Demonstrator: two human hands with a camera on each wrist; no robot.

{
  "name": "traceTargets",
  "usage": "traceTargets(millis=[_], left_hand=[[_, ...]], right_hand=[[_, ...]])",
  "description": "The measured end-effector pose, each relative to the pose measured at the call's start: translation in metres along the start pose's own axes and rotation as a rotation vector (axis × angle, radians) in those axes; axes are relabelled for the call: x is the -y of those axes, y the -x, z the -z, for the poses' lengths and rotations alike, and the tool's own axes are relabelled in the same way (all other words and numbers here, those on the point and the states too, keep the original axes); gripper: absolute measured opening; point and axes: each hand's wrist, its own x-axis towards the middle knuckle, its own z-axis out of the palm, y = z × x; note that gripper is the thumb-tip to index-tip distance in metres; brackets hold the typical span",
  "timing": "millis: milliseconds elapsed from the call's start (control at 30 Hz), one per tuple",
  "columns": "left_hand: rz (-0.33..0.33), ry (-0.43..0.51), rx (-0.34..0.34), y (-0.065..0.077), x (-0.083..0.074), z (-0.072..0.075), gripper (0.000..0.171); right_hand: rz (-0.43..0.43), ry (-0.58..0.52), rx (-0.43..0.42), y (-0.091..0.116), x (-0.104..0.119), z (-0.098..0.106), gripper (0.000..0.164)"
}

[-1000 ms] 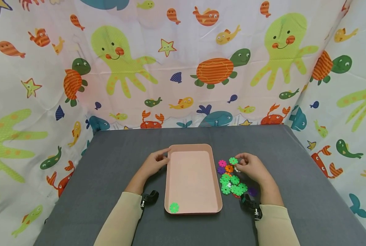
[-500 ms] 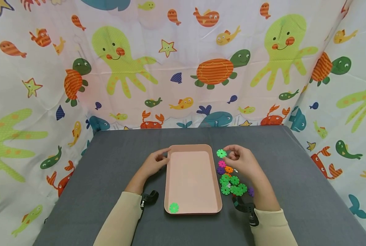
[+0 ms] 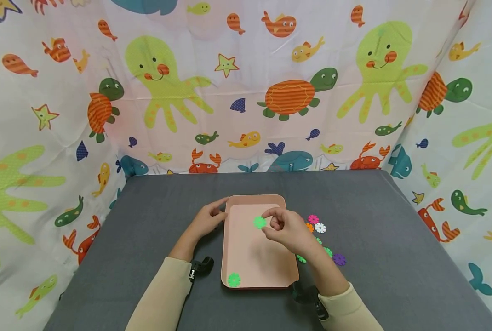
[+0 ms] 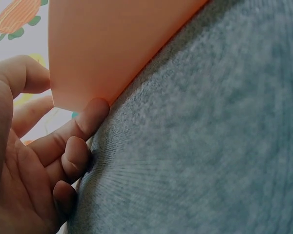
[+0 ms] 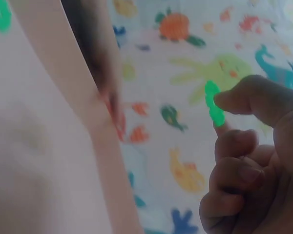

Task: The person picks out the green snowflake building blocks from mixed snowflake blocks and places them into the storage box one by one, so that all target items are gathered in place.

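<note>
Between the thumb and index finger of my right hand (image 3: 286, 231) is a green flower-shaped disc (image 3: 260, 222), held above the tray. The right wrist view shows the same green disc (image 5: 215, 103) nearly edge-on at the fingertips, with the other fingers curled. A shallow pink tray (image 3: 254, 262) lies on the grey cloth, with another green flower-shaped disc (image 3: 234, 279) in its near left corner. My left hand (image 3: 204, 221) holds the tray at its far left corner. In the left wrist view, thumb and fingers touch the tray's wall (image 4: 112, 44).
Right of the tray lie more flower-shaped discs, partly hidden by my right forearm: pink (image 3: 313, 219), white (image 3: 320, 228), orange (image 3: 310, 227), purple (image 3: 339, 259) and several green. A sea-animal curtain (image 3: 246, 115) stands behind and beside the grey-covered table (image 3: 167, 193).
My right hand has carried the green disc from the pile leftward, over the tray. My left hand and the tray have stayed in place.
</note>
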Motion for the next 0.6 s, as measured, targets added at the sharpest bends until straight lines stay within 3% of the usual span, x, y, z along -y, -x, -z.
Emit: traceTargets(millis=[200, 433, 600], left_hand=[[0.005, -0.021, 0.0, 0.0, -0.001, -0.001, 0.053], [-0.035, -0.001, -0.053, -0.002, 0.002, -0.002, 0.052], [-0.053, 0.037, -0.072, -0.002, 0.002, -0.001, 0.053]], right_hand=[[0.007, -0.044, 0.086, 0.0, 0.002, -0.035, 0.025], [-0.034, 0.092, 0.146, 0.002, -0.01, -0.073, 0.022], [-0.056, 0.161, 0.129, 0.002, -0.022, -0.09, 0.023]])
